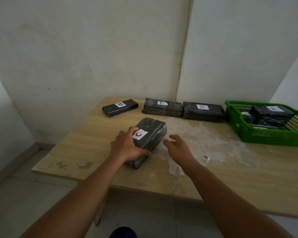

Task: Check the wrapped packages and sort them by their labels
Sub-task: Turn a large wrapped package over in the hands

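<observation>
While the left hand (127,148) is covering the near end of the C package (149,134), its fingers are curling over the top edge and its thumb is wrapping the lower corner, so part of the block's left side is hiding behind the palm. The package is lying on the wooden table (100,138), a dark rectangular brick wrapped in glossy, wrinkled film with a white paper label. The right hand (176,146) is hovering just beside its right edge, fingers loosely spread and slightly blurred, gripping nothing; whether the fingertips are touching the wrap is hard to tell. Along the far edge a slim B package (120,107), an A package (162,109) and a second B package (203,112) are sitting. The green mesh basket (265,137) is holding more dark bundles, one showing an A, the others' labels sitting half-hidden. The tabletop's veneer is peeling in pale patches.
</observation>
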### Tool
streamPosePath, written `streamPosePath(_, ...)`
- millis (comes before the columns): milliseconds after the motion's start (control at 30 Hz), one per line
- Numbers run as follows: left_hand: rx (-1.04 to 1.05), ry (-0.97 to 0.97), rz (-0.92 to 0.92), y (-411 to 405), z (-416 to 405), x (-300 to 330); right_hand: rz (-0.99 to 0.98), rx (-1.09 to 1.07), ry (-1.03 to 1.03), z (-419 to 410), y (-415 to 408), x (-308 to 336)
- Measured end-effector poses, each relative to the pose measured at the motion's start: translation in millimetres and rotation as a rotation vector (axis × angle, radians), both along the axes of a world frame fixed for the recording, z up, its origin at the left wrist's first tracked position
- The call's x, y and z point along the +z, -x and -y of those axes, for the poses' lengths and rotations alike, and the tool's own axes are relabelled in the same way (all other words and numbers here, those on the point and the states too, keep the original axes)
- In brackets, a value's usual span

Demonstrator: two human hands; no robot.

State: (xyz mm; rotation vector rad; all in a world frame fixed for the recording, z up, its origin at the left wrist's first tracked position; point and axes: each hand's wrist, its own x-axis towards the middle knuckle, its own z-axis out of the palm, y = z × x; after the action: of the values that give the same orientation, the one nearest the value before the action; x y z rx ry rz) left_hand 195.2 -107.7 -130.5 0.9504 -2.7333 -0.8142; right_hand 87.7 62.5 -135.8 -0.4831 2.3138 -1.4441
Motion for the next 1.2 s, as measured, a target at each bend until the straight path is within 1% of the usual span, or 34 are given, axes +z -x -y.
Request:
streamPosePath(67, -0.046, -0.016, -0.082, 0.7, -17.0, 0.2, 0.103, -0.078, 0.128, -4.2, 3.1, 5.1)
streamPosePath(167, -0.12, 0.04, -0.209, 2.0, -42.8, 0.9, 0.231, -0.13, 0.338, -14.9, 3.4, 12.1)
streamPosePath(233, -0.154, 0.046, -0.272, 4.0, -57.4, 2.6, 0.25, -0.177, 0.47, -22.3, 3.9, 18.6)
streamPosePath(267, -0.169, 0.016, -0.301, 5.1, -63.0, 3.4, 0.24, -0.199, 0.514, -26.1, 4.7, 21.9)
streamPosePath(333, -0.186, -0.1, -0.365, 7.5, -70.3, 8.0, 0.203, -0.231, 0.564, -34.8, 6.0, 28.4)
streamPosePath(467, -0.123, -0.344, -0.499, 15.1, -72.2, 29.4, 0.125, -0.194, 0.616, -59.5, 5.9, 37.7)
streamPosePath(533, -0.11, -0.509, -0.554, 19.3, -71.2, 41.5, 0.097, -0.153, 0.63, -71.1, 0.6, 41.6)
streamPosePath(600, -0.16, -0.653, -0.581, 21.8, -74.1, 52.3, 0.059, -0.094, 0.619, -80.3, -7.3, 45.4)
streamPosePath(667, -0.217, -0.719, -0.601, 23.8, -79.1, 59.0, 0.023, -0.02, 0.601, -88.7, -16.4, 48.9)
streamPosePath(733, -0.253, -0.696, -0.638, 22.4, -85.2, 64.9, -0.009, 0.044, 0.593, -96.2, -22.8, 50.9)
streamPosePath(800, -0.253, -0.692, -0.676, 18.1, -90.9, 70.3, -0.044, 0.064, 0.602, -101.2, -26.9, 55.3)
streamPosePath(933, -0.31, -0.738, -0.683, 9.8, -99.1, 78.8, -0.08, 0.012, 0.577, -103.7, -31.2, 66.6)
streamPosePath(1067, -0.331, -0.651, -0.685, 7.8, -107.3, 86.1, -0.111, -0.028, 0.57, -106.4, -32.7, 76.0)
streamPosePath(1200, -0.321, -0.648, -0.694, 9.7, -110.6, 86.7, -0.121, -0.069, 0.614, -107.7, -33.5, 78.1)
